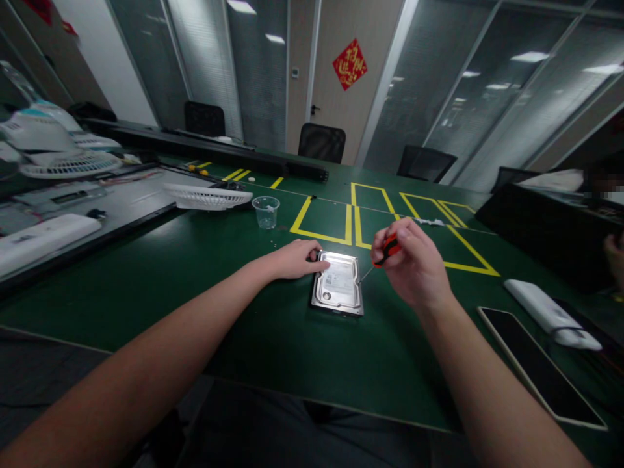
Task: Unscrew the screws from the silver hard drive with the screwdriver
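Note:
A silver hard drive [340,286] lies flat on the green table, its white label facing up. My left hand [298,259] grips its far left edge, with the thumb on the label side and the fingers curled at the corner. In my right hand [414,263] is a screwdriver [389,249] with a red and black handle. Its thin shaft slants down to the left, and the tip reaches the drive's right edge; whether it sits in a screw is too small to tell. Beyond the drive stands a clear plastic cup [266,213] with something small inside.
Yellow tape outlines [322,236] mark the table's far part. White fan parts [209,196] and a large metal panel [141,201] lie left. At right are a tablet-like device [541,364], a white elongated device [550,313] and a black box [531,234], beside another person's hand [613,257].

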{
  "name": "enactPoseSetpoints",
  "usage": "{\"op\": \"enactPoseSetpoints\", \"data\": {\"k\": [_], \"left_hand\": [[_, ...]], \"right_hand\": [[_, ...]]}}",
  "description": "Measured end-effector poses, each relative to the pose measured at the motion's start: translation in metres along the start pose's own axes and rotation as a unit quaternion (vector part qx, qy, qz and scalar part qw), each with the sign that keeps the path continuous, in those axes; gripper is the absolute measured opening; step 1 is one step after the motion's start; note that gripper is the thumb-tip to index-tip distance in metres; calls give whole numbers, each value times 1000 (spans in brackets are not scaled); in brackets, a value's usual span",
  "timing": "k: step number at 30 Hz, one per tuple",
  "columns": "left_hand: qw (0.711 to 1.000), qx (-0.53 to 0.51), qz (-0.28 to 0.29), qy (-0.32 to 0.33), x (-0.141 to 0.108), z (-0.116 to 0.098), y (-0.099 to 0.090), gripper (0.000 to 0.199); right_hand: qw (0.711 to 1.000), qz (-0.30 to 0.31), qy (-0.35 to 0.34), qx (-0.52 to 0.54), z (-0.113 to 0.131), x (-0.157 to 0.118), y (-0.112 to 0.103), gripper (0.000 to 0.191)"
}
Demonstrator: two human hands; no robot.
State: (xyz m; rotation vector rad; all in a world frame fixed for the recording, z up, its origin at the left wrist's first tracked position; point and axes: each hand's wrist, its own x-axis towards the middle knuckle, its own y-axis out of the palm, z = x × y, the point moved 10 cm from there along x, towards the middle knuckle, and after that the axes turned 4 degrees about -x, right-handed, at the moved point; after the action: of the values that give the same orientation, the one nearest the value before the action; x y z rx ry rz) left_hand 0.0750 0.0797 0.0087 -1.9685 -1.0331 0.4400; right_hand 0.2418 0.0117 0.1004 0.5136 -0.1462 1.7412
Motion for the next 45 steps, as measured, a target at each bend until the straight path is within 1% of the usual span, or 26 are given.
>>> {"op": "enactPoseSetpoints", "data": {"k": [11,16,22,26,32,45], "left_hand": [[1000,-8,9,-18,-2,1,-1,63],[1000,-7,8,-9,-1,1,0,63],[1000,-3,1,2,0,1,0,61],[1000,-1,4,-2,-1,1,0,62],[1000,-8,11,-11,-2,1,0,64],[1000,-11,11,-11,-1,2,1,63]], "right_hand": [[1000,-3,15,-7,0,-1,2,19],[1000,6,6,-8,2,0,3,13],[1000,13,3,-4,-1,0,2,24],[1000,-1,13,-7,-1,1,0,25],[1000,-15,21,1,-1,3,-2,35],[1000,-7,17,-6,2,0,3,24]]}}
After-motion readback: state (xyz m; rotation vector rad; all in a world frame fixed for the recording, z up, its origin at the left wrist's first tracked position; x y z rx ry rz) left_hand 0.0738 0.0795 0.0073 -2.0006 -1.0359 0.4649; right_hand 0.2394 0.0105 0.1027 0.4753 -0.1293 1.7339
